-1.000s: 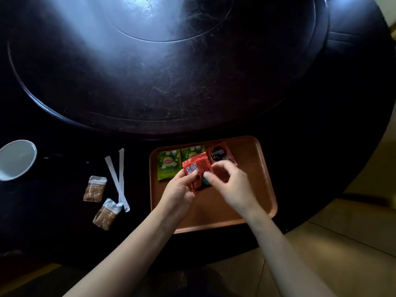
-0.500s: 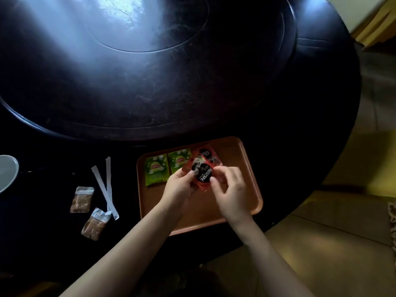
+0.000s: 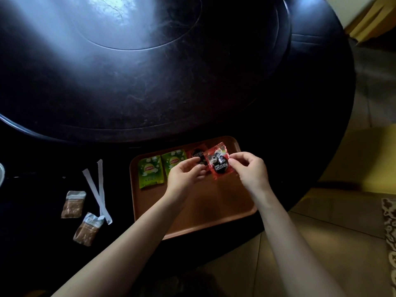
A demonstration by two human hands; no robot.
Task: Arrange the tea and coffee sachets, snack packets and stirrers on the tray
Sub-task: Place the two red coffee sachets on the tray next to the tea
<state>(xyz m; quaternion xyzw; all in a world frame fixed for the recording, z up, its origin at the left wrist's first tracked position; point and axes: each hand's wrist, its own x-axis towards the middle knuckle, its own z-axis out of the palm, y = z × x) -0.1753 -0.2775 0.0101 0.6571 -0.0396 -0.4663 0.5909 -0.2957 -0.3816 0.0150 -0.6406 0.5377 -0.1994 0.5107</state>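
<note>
An orange-brown tray (image 3: 192, 213) sits at the near edge of the dark table. Two green tea sachets (image 3: 150, 172) (image 3: 174, 161) lie side by side along its far left, with a red coffee sachet (image 3: 196, 152) next to them. My right hand (image 3: 249, 171) pinches a second red coffee sachet (image 3: 219, 166) by its right edge, just above the tray. My left hand (image 3: 184, 175) pinches the lower edge of the lying coffee sachet. Two white stirrers (image 3: 95, 190) lie crossed on the table left of the tray, beside two brown snack packets (image 3: 73, 204) (image 3: 86, 229).
A large dark turntable (image 3: 132, 67) fills the table's middle behind the tray. A white bowl (image 3: 1, 174) shows at the left edge. Tiled floor (image 3: 321, 243) and a patterned rug (image 3: 390, 232) lie to the right, past the table's rim.
The red coffee sachet, held in both hands before, has been turned face up and carried right in my right hand. My left hand has let go of it.
</note>
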